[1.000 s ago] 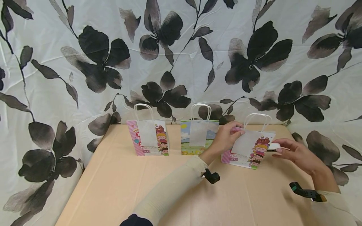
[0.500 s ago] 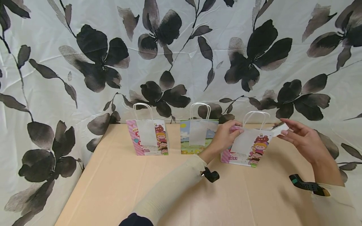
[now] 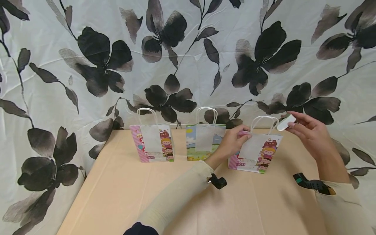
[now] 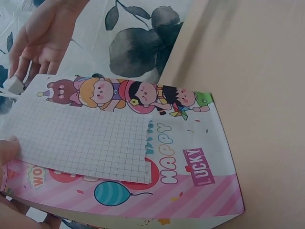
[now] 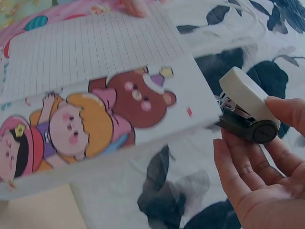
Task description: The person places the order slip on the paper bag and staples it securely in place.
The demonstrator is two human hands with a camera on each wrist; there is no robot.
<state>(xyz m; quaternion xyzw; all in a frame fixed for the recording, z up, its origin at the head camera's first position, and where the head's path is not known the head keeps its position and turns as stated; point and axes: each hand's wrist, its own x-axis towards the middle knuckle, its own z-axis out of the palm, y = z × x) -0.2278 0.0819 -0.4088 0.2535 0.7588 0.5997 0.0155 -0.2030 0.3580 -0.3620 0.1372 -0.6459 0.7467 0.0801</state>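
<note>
My right hand (image 3: 314, 135) holds a small white-topped, dark-based stapler (image 5: 250, 98) between thumb and fingers. In the right wrist view, the stapler's mouth is at the upper corner of a pink-and-white paper gift bag (image 3: 268, 155), its dark base overlapping the bag's edge. The bag has cartoon figures down one side and white cord handles (image 3: 265, 120). A sheet of grid paper (image 4: 95, 143) lies against its front. My left hand (image 3: 233, 140) pinches the bag's top left corner together with the paper's edge; the bag leans slightly.
Left of my hands stand a green-and-blue landscape gift bag (image 3: 191, 147) and another pink cartoon gift bag (image 3: 167, 143), each with a paper sheet on its front. All are on a light brown table (image 3: 132, 195). Behind hangs a white floral cloth (image 3: 211, 19).
My right hand has risen with the stapler from beside the bag to its top right corner. The held bag has tilted and shifted slightly; my left hand keeps its grip.
</note>
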